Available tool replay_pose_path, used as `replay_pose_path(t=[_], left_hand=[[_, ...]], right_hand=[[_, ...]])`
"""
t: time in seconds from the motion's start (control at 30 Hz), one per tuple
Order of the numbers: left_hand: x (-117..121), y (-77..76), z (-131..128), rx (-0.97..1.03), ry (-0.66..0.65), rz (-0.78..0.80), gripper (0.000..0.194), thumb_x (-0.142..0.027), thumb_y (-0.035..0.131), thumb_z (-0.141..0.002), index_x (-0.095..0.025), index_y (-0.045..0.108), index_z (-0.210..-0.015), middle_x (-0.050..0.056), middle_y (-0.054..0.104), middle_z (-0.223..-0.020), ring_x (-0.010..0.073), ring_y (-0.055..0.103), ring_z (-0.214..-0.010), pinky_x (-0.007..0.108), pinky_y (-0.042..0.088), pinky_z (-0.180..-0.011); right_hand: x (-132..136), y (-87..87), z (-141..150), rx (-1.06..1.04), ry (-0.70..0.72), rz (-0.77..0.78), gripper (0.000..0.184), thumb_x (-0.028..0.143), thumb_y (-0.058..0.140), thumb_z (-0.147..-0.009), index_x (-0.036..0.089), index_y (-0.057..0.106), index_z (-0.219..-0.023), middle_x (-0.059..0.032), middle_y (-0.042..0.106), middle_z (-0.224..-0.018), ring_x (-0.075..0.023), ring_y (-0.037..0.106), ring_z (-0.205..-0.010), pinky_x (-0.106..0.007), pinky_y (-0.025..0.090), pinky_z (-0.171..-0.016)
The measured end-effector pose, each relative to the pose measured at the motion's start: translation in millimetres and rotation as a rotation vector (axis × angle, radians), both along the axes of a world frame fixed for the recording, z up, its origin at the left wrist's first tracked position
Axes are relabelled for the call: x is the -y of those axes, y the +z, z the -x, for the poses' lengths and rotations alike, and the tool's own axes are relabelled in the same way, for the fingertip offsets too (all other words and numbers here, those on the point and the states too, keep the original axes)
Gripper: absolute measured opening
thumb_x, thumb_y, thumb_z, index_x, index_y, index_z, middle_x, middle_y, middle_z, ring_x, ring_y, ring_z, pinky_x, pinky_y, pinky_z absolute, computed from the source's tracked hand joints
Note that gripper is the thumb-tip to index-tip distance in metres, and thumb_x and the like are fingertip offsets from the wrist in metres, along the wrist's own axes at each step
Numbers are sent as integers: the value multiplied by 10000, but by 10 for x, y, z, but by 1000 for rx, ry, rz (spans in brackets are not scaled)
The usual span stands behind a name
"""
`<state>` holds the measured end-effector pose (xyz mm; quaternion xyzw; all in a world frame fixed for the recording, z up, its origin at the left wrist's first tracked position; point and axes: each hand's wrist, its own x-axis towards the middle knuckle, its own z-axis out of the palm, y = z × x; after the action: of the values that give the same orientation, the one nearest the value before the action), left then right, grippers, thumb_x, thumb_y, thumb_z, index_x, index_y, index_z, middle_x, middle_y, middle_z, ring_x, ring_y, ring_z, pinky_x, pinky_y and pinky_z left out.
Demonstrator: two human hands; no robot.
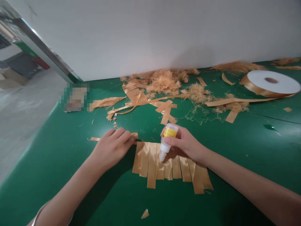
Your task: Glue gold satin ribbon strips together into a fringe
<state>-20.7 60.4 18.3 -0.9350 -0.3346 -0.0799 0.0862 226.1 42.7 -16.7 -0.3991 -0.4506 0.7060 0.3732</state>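
Note:
A row of several gold ribbon strips [169, 166] lies side by side on the green table [70, 147]. My right hand [185, 142] is wrapped round a small white glue bottle [167, 139] with a yellow label, tilted nozzle-down onto the strips. My left hand [113, 146] rests on the table at the left end of the row, its fingers pressed together on a thin gold ribbon strip [95, 138] that runs under the row's top edge.
A large spool of gold ribbon [270, 83] lies flat at the back right, its loose end trailing left. Piles of frayed gold threads [164, 80] and cut ribbon pieces [166, 110] lie along the white wall. A scrap [145, 214] lies near the front edge.

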Motion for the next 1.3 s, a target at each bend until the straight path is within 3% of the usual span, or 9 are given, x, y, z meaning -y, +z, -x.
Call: replay_pose_path(t=[0.13, 0.23, 0.3, 0.4, 0.63, 0.77, 0.97, 1.13, 1.3], left_hand=[[39, 163, 103, 783, 342, 363, 197, -205, 491, -866, -225, 670, -946, 18, 516, -769, 129, 457, -687, 253, 362, -607], [146, 244, 87, 1483, 520, 1035, 196, -126, 523, -818, -194, 642, -958, -4, 447, -696, 86, 413, -592, 195, 349, -510], [228, 238, 35, 1770, 588, 1437, 164, -51, 509, -797, -160, 612, -865, -17, 409, -663, 59, 384, -536, 158, 334, -463], [335, 155, -59, 1994, 658, 1687, 161, -1, 462, -820, -127, 543, -761, -3, 435, -685, 45, 425, -541, 130, 360, -460], [500, 17, -218, 2107, 594, 1949, 130, -30, 449, -861, -109, 520, -787, 18, 490, -697, 52, 493, -571, 130, 426, -502], [575, 8, -332, 2071, 542, 2042, 91, -57, 565, -815, -107, 520, -754, 17, 507, -696, 44, 498, -574, 127, 435, -525], [639, -75, -452, 1973, 527, 1836, 161, -105, 691, -738, -132, 536, -771, -17, 512, -671, 31, 475, -545, 119, 420, -506], [669, -101, -493, 1846, 537, 1669, 170, -177, 691, -757, -142, 524, -748, -29, 501, -663, 30, 468, -565, 115, 411, -520], [681, -94, -522, 1773, 558, 1651, 208, -218, 703, -748, -148, 508, -752, -36, 495, -655, 29, 456, -561, 116, 391, -516]], right_hand=[[-19, -34, -12, -19, 0, -5, 283, 373, 702, -703, 172, 540, -817, 12, 538, -715, -88, 514, -587, -237, 419, -538], [-15, -36, -10, -45, 0, 4, 276, 360, 706, -701, 171, 535, -808, 17, 535, -703, -82, 502, -571, -233, 408, -532], [-11, -39, -10, -43, -5, 5, 269, 355, 705, -702, 171, 538, -805, 19, 532, -697, -79, 495, -566, -231, 403, -530], [-18, -69, -14, -41, -14, -4, 263, 356, 706, -701, 172, 550, -805, 13, 532, -707, -81, 494, -584, -228, 403, -542], [-36, -37, -28, -106, -30, 80, 308, 407, 732, -650, 166, 566, -748, 3, 532, -683, -97, 508, -592, -229, 426, -537], [40, 133, -20, -245, 46, 62, 248, 391, 689, -709, 162, 638, -790, -46, 601, -876, -84, 507, -631, -211, 439, -557], [190, 280, 33, -332, 128, 130, 295, 428, 598, -773, 175, 699, -887, -80, 545, -1206, -104, 537, -746, -217, 452, -613], [254, 272, 84, -381, 153, 231, 358, 403, 655, -723, 154, 692, -977, -66, 606, -917, -89, 501, -671, -186, 424, -554], [267, 268, 99, -468, 171, 302, 383, 359, 681, -706, 104, 671, -991, -1, 509, -650, -58, 422, -535, -168, 370, -467]])
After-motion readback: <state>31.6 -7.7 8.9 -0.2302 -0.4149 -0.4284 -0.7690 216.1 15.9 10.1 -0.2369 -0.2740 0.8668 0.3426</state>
